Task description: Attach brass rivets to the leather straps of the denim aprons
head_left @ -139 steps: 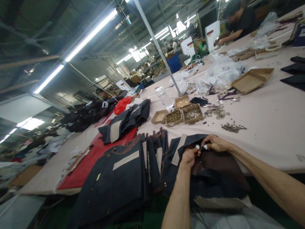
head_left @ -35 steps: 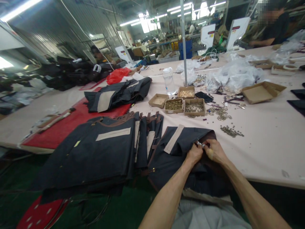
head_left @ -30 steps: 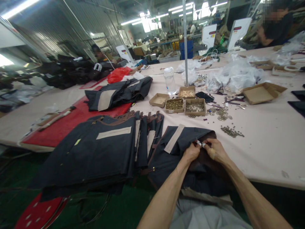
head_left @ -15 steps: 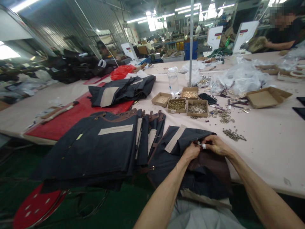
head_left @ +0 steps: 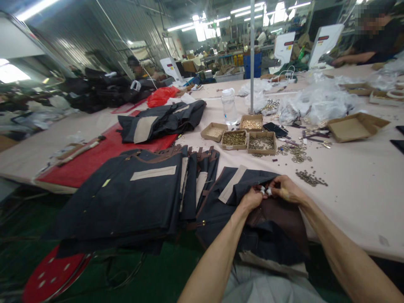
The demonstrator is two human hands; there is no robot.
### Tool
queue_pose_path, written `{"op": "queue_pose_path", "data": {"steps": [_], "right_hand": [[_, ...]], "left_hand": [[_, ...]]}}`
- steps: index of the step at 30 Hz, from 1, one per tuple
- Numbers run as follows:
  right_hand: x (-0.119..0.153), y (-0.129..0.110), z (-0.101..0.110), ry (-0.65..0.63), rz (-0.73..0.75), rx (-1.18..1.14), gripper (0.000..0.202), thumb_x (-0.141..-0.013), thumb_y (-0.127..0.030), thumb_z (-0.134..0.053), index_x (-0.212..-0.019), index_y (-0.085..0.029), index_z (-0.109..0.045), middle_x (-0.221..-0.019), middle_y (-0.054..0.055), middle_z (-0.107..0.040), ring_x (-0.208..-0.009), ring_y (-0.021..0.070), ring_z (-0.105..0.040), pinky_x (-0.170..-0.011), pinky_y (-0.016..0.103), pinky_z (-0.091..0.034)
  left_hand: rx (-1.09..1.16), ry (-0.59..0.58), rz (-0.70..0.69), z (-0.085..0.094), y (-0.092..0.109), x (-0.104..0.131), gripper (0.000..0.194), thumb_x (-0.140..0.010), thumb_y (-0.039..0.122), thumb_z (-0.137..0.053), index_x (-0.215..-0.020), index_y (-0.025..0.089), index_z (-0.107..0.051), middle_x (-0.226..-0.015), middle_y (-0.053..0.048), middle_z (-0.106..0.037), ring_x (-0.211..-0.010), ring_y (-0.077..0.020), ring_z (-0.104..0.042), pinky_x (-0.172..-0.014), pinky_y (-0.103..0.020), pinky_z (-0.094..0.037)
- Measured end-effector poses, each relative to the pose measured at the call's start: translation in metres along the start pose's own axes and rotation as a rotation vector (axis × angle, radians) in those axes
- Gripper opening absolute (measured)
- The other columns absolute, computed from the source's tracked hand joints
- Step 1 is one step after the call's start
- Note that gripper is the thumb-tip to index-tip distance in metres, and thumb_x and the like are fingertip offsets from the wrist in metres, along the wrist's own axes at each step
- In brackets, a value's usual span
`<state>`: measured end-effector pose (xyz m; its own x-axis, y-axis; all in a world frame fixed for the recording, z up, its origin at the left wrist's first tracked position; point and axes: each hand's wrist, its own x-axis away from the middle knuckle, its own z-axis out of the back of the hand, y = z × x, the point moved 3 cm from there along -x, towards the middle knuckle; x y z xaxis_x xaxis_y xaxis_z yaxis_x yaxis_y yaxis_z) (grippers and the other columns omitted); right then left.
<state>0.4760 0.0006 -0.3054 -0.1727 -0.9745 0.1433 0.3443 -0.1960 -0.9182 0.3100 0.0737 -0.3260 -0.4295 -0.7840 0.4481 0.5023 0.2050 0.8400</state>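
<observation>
Dark fabric (head_left: 217, 210) with brown trim and a beige strip (head_left: 232, 184) lies over the table's front edge. My left hand (head_left: 251, 199) is closed on the fabric near its upper edge. Close beside it on the right, my right hand (head_left: 285, 189) pinches the same fabric. White coverings show at the fingertips of both hands. Any small part between the fingers is too small to make out. A brown panel (head_left: 274, 214) hangs below the hands.
Folded dark pieces (head_left: 126, 193) are stacked to the left. Beyond the hands are small boxes of metal parts (head_left: 234, 139), a clear bottle (head_left: 229, 107), loose rings and studs (head_left: 311, 178), and a metal pole (head_left: 252, 63). A person (head_left: 375, 38) sits at the far right.
My hands have shifted slightly, with the left fingers a little further left. The person at the far right has drawn their hands away from a brownish bundle, which no longer shows.
</observation>
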Motion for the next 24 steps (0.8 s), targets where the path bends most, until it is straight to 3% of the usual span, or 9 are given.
{"op": "queue_pose_path", "data": {"steps": [5, 8, 12, 19, 24], "right_hand": [[-0.006, 0.009, -0.007, -0.008, 0.012, -0.197, 0.020, -0.072, -0.032, -0.071, -0.083, -0.016, -0.068, -0.064, 0.003, -0.068, -0.054, 0.0161, -0.059, -0.053, 0.026, -0.046], [-0.008, 0.009, -0.011, -0.003, 0.041, -0.178, 0.022, -0.076, -0.035, -0.070, -0.085, -0.016, -0.069, -0.063, 0.001, -0.066, -0.052, 0.0144, -0.055, -0.050, 0.024, -0.042], [-0.005, 0.004, -0.013, 0.056, 0.157, 0.002, 0.023, -0.079, -0.036, -0.069, -0.091, -0.017, -0.076, -0.073, 0.004, -0.072, -0.065, 0.0191, -0.063, -0.058, 0.027, -0.048], [0.008, 0.009, -0.027, 0.273, 0.404, 0.370, 0.026, -0.083, -0.035, -0.068, -0.101, -0.022, -0.082, -0.098, 0.011, -0.078, -0.087, 0.0249, -0.071, -0.080, 0.034, -0.055], [0.010, 0.014, -0.024, 0.282, 0.391, 0.501, 0.031, -0.085, -0.037, -0.064, -0.103, -0.020, -0.082, -0.102, 0.012, -0.078, -0.088, 0.0247, -0.072, -0.080, 0.034, -0.055]], "left_hand": [[0.110, -0.051, -0.009, -0.006, 0.001, -0.010, 0.023, -0.082, 0.006, -0.066, -0.103, 0.014, -0.062, -0.091, -0.006, -0.073, -0.073, -0.0165, -0.074, -0.077, -0.029, -0.062], [0.082, -0.026, -0.012, -0.003, 0.004, -0.013, 0.024, -0.082, 0.005, -0.062, -0.105, 0.012, -0.062, -0.082, -0.005, -0.073, -0.069, -0.0161, -0.073, -0.074, -0.028, -0.061], [-0.040, 0.082, -0.019, 0.010, 0.008, -0.011, 0.022, -0.079, 0.010, -0.066, -0.100, 0.015, -0.067, -0.077, -0.006, -0.073, -0.083, -0.0239, -0.075, -0.081, -0.033, -0.059], [-0.154, 0.185, -0.073, 0.016, 0.022, -0.006, 0.022, -0.075, 0.015, -0.072, -0.096, 0.019, -0.073, -0.103, -0.008, -0.077, -0.100, -0.0263, -0.073, -0.085, -0.029, -0.056], [-0.194, 0.226, -0.081, 0.016, 0.029, -0.005, 0.030, -0.076, 0.015, -0.071, -0.106, 0.017, -0.075, -0.116, -0.010, -0.076, -0.112, -0.0271, -0.070, -0.091, -0.027, -0.055]]}}
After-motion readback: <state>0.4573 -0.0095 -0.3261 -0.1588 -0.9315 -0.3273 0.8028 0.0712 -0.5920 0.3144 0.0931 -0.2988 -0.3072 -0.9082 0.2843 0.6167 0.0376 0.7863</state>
